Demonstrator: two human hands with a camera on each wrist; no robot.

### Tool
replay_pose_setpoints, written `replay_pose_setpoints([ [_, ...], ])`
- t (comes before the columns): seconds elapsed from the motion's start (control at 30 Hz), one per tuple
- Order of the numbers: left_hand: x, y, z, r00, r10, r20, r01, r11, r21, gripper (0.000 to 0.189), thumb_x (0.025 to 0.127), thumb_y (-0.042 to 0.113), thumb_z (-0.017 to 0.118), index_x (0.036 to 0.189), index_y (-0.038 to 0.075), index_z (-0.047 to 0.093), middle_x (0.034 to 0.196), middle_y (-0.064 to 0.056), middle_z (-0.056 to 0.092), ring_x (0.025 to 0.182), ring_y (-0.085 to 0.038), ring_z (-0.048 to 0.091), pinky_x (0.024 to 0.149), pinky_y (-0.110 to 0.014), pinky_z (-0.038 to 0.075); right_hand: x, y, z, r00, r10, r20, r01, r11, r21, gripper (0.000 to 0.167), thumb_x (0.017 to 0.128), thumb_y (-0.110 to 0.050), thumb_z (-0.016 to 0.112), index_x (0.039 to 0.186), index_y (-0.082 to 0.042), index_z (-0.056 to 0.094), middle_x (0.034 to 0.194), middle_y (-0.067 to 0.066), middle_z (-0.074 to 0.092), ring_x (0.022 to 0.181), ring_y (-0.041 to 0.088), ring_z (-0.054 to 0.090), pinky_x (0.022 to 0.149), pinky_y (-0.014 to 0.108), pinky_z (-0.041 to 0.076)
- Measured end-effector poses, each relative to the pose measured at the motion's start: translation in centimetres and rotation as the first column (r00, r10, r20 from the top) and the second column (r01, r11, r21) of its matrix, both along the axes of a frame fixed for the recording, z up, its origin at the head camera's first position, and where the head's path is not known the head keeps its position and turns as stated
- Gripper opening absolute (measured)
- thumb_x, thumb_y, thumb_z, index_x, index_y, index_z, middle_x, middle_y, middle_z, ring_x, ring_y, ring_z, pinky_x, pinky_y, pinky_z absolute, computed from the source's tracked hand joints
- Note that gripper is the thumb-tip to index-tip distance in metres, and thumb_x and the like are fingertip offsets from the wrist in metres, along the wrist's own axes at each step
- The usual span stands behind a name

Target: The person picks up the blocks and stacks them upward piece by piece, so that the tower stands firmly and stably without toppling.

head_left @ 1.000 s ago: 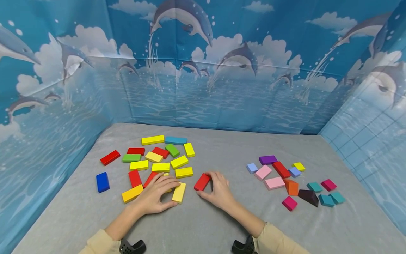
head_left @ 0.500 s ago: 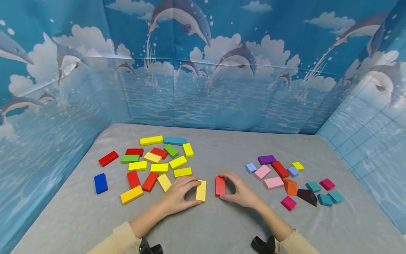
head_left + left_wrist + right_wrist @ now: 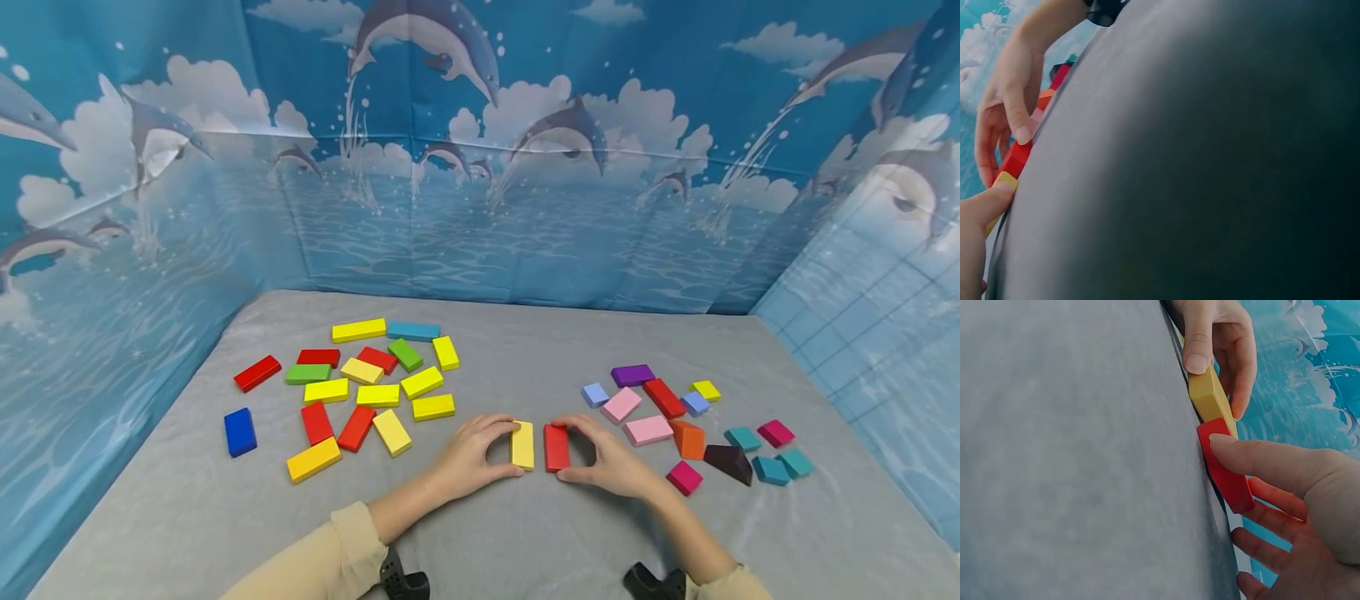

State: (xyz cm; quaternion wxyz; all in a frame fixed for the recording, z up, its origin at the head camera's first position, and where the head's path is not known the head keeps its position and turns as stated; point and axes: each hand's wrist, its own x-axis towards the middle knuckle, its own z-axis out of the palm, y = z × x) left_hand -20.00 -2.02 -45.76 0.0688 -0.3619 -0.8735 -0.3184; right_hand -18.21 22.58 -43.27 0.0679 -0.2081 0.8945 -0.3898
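Observation:
My left hand (image 3: pixel 474 457) pinches a pale yellow block (image 3: pixel 522 446) by its two short ends, between thumb and fingers. Facing it, my right hand (image 3: pixel 609 460) grips a red block (image 3: pixel 557 448) the same way. The two blocks stand side by side, long sides nearly parallel, with a narrow strip of grey cloth between them in the head view. In the right wrist view the red block (image 3: pixel 1227 469) overlaps the end of the yellow block (image 3: pixel 1209 394). The left wrist view shows my left thumb on the yellow block (image 3: pixel 1006 181) near the red one.
Left of my hands lie several loose blocks, including a pale yellow block (image 3: pixel 392 432), an orange-yellow block (image 3: pixel 314 460) and a blue block (image 3: pixel 240 432). On the right are pink blocks (image 3: pixel 648 431), an orange block (image 3: pixel 688 440) and a dark triangular block (image 3: pixel 728 463). Grey cloth (image 3: pixel 517 550) covers the surface.
Both hands have moved right with their blocks, the left one farther, bringing the yellow and red blocks closer together. The red block has turned from slanted to nearly straight.

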Motion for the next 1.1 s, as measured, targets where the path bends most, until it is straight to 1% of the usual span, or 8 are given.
replay_pose_setpoints([
  [0.13,-0.1,0.7,0.1,1.0,0.004,0.014,-0.004,1.0,-0.008,0.057,0.075,0.04,0.072,0.124,0.014,0.056,0.126,0.0,0.053,0.116,-0.015,0.047,0.099,-0.038,0.036,0.0,0.4,0.1,1.0,-0.002,0.003,0.002,1.0,0.004,0.064,0.073,-0.024,0.077,0.128,-0.01,0.047,0.127,0.011,0.048,0.117,0.031,0.042,0.093,0.054,0.039],
  [0.33,0.0,1.6,0.0,1.0,0.015,-0.02,-0.016,0.998,-0.058,0.058,0.074,0.045,0.071,0.124,0.016,0.057,0.126,0.002,0.055,0.115,-0.013,0.048,0.097,-0.038,0.035,0.0,0.5,0.0,1.0,-0.011,0.008,0.011,1.0,0.03,0.064,0.072,-0.026,0.077,0.127,-0.01,0.048,0.126,0.01,0.049,0.116,0.031,0.042,0.092,0.053,0.04],
  [0.53,0.0,1.9,-0.2,0.998,0.032,-0.056,-0.036,0.996,-0.086,0.059,0.074,0.048,0.07,0.123,0.017,0.058,0.124,0.004,0.056,0.112,-0.012,0.048,0.095,-0.035,0.035,0.0,0.6,0.1,1.0,0.004,0.021,-0.004,1.0,0.026,0.064,0.073,-0.026,0.076,0.127,-0.01,0.048,0.126,0.011,0.049,0.116,0.031,0.041,0.092,0.055,0.04],
  [0.73,0.0,1.9,-0.4,0.997,0.042,-0.062,-0.048,0.995,-0.089,0.06,0.074,0.049,0.069,0.123,0.018,0.057,0.125,0.004,0.056,0.111,-0.011,0.048,0.093,-0.034,0.036,-0.1,0.6,0.1,1.0,0.018,0.018,-0.019,0.999,0.026,0.063,0.073,-0.027,0.076,0.127,-0.01,0.048,0.126,0.011,0.049,0.116,0.031,0.042,0.092,0.055,0.039],
  [0.93,0.0,1.8,-0.3,0.999,0.038,-0.039,-0.042,0.995,-0.091,0.061,0.074,0.049,0.069,0.125,0.018,0.056,0.127,0.003,0.054,0.112,-0.012,0.048,0.093,-0.034,0.036,-0.2,0.5,0.1,0.999,0.035,0.021,-0.035,0.999,0.026,0.064,0.074,-0.027,0.076,0.127,-0.009,0.047,0.126,0.011,0.049,0.116,0.031,0.042,0.092,0.055,0.039],
  [1.0,0.0,1.6,-0.1,1.0,0.026,-0.002,-0.027,0.997,-0.072,0.064,0.074,0.048,0.07,0.128,0.017,0.053,0.129,0.002,0.052,0.116,-0.014,0.046,0.096,-0.036,0.036,-0.3,0.6,0.3,0.998,0.053,0.018,-0.053,0.998,0.031,0.065,0.074,-0.028,0.075,0.129,-0.008,0.046,0.127,0.012,0.048,0.116,0.032,0.042,0.093,0.055,0.039],
  [1.1,0.0,0.9,0.1,0.997,0.018,0.075,-0.018,1.0,-0.002,0.07,0.073,0.044,0.073,0.132,0.015,0.049,0.134,-0.001,0.048,0.122,-0.016,0.043,0.1,-0.041,0.034,-0.4,0.5,0.6,0.996,0.085,0.005,-0.085,0.996,0.026,0.066,0.076,-0.028,0.074,0.13,-0.005,0.044,0.128,0.012,0.048,0.116,0.031,0.043,0.093,0.055,0.039],
])
